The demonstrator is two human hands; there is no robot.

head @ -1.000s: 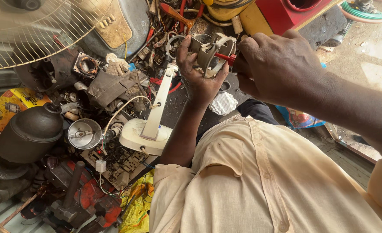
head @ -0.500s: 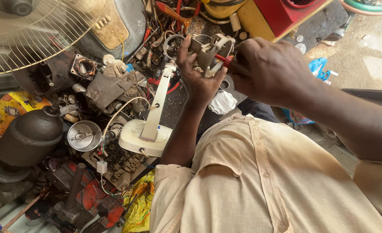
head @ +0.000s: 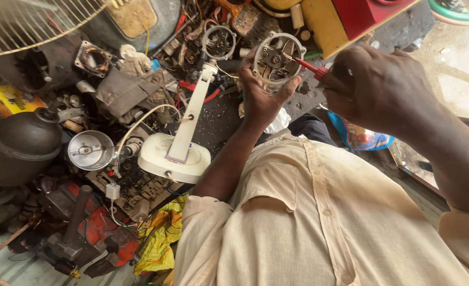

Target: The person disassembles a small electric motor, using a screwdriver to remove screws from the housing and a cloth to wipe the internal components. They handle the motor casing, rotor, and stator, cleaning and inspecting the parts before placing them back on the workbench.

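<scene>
My left hand (head: 261, 98) grips a round metal motor housing (head: 278, 59) from below and holds it up in front of me. A red-handled screwdriver (head: 311, 67) sits in my right hand (head: 380, 87), its tip touching the upper right of the housing. My cream shirt (head: 303, 222) fills the lower middle of the view. Just left of my left forearm stands a white fan base with its upright stem (head: 184, 140).
The ground is packed with parts: a wire fan guard (head: 28, 24) at top left, a dark round pot (head: 20, 140), a shiny metal disc (head: 90, 150), a second round motor frame (head: 218, 42), a yellow and red box (head: 351, 18), a yellow bag (head: 160, 238).
The view has swung so the housing now faces me more openly. Both hands stay on the housing and screwdriver, shifted a little to the right.
</scene>
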